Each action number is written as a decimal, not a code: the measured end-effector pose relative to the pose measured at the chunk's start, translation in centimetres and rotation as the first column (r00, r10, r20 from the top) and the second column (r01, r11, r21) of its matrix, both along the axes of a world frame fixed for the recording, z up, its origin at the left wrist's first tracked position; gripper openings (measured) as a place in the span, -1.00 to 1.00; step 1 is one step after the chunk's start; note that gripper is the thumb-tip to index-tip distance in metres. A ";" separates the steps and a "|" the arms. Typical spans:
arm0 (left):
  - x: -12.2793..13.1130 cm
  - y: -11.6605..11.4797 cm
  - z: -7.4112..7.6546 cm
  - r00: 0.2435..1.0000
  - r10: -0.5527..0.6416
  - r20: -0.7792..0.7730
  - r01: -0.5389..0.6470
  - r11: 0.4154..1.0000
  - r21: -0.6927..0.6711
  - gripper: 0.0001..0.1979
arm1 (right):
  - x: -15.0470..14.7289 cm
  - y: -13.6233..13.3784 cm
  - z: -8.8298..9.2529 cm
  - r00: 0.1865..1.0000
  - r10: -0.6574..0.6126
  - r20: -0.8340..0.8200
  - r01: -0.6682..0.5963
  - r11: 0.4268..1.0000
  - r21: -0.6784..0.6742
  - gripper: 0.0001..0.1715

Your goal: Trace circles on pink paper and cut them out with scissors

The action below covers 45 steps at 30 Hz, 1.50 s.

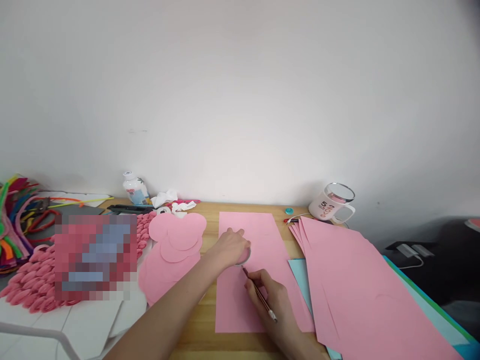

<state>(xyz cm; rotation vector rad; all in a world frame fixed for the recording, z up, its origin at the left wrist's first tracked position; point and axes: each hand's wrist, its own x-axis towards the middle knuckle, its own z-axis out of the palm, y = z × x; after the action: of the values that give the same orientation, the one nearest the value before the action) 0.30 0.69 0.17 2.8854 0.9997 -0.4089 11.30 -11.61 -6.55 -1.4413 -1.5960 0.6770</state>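
Note:
A pink sheet of paper [258, 300] lies on the wooden table in front of me. My left hand [230, 245] holds down a small round piece [244, 256] with a grey rim on the sheet, its fingers bent over it. Most of that piece is hidden under the hand, so its kind is unclear. My right hand [275, 297] grips a dark pencil [262, 296] with a pale end. The pencil's tip meets the paper just below the round rim.
To the right, pink sheets [360, 290] overlap blue ones, with a white mug [332, 205] behind. Pink paper circles [176, 265] lie left, beside a braided pink piece [37, 275], a white bottle [135, 189] and colourful pipe cleaners [15, 225]. A wall [240, 100] closes the back.

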 end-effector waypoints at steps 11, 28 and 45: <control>0.2 0.1 0.2 1.000 0.006 -0.030 -0.006 1.000 -0.008 -0.62 | -1.2 0.8 -0.6 0.967 0.090 0.237 -0.147 0.961 0.234 -0.82; 0.1 0.0 0.4 0.999 0.019 -0.027 -0.020 1.000 -0.020 -0.58 | 0.8 -0.2 0.9 0.911 0.181 0.371 -0.271 0.940 0.208 -0.77; 0.1 0.2 0.4 0.999 0.034 -0.040 -0.036 0.998 -0.058 -0.52 | -4.3 2.2 -0.4 0.758 -0.165 0.631 -0.205 0.858 0.471 -0.70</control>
<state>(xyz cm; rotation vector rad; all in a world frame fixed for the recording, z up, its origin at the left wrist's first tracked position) 0.43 0.94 0.59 2.8141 1.0247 -0.4849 6.98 -9.40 -6.93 -1.2963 -2.1155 -0.3232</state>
